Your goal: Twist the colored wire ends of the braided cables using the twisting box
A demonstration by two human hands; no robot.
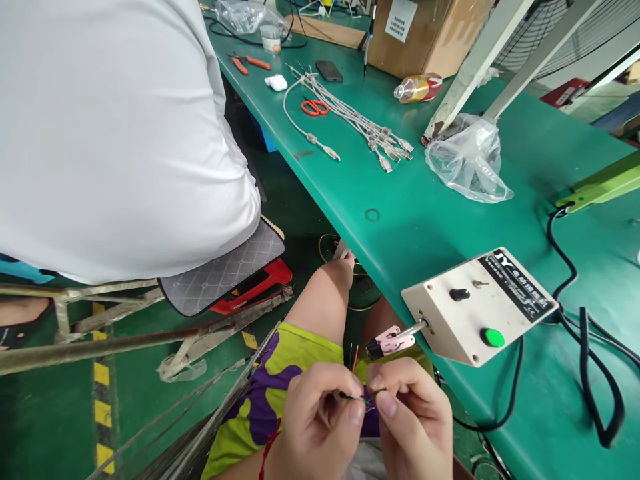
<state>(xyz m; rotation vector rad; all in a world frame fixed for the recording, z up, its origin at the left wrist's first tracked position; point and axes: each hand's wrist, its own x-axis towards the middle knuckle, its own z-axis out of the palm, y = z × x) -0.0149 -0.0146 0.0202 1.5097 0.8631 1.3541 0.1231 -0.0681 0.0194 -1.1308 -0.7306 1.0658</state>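
Low at the bottom middle, my left hand (320,420) is closed in a pinch, thumb against forefinger. Close beside it my right hand (413,410) pinches the same way. Fine wires (355,360), one of them red, stick up just behind the fingertips, and a thin strand spans the small gap between the hands. Most of what they hold is hidden by the fingers. Just beyond my right hand a pink clip (395,341) sits on the shaft of a cream-coloured machine box (450,333) with a black knob and a green button.
On the green table (350,187) lie grey USB cables (350,117), orange scissors (315,107), orange-handled pliers (250,65), a phone (329,71), a bottle (419,88) and a plastic bag (470,160). A cardboard box (415,40) stands behind. A person in white (115,133) sits at left.
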